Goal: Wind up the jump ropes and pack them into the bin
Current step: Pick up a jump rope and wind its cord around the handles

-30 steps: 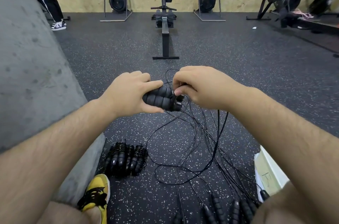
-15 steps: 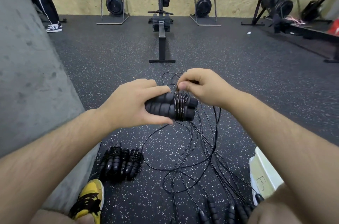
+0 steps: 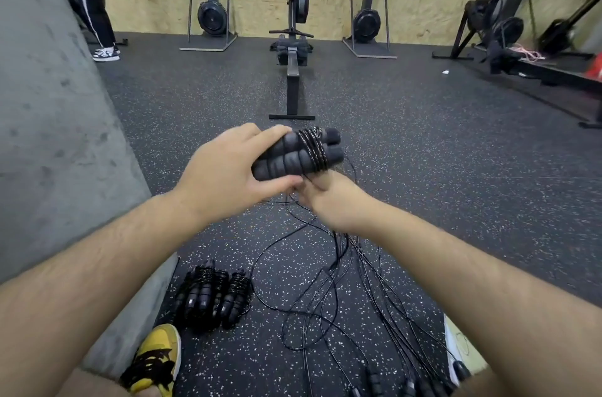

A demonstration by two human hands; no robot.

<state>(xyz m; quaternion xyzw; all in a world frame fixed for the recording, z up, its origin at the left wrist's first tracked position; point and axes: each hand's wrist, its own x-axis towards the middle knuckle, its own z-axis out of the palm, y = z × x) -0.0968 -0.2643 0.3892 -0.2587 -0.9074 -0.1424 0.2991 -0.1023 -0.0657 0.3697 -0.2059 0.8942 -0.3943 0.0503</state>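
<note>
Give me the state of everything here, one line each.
left hand, holds both handles together.
right hand, under the handles, fingers curled on the cord.
handles, side by side, partly wound.
cord, several turns on, rest hanging loose.
wound ropes, bundled on the floor.

The handles (image 3: 286, 162) are black; their wound cord (image 3: 314, 149) is black, flecked white. The floor (image 3: 423, 168) is black, speckled white. At seven o'clock, a yellow-and-black shoe (image 3: 156, 361); at nine o'clock, a grey wall (image 3: 49, 136).

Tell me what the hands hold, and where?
Left hand grips the paired handles by their unwrapped ends; right hand pinches the cord just beneath.
</note>
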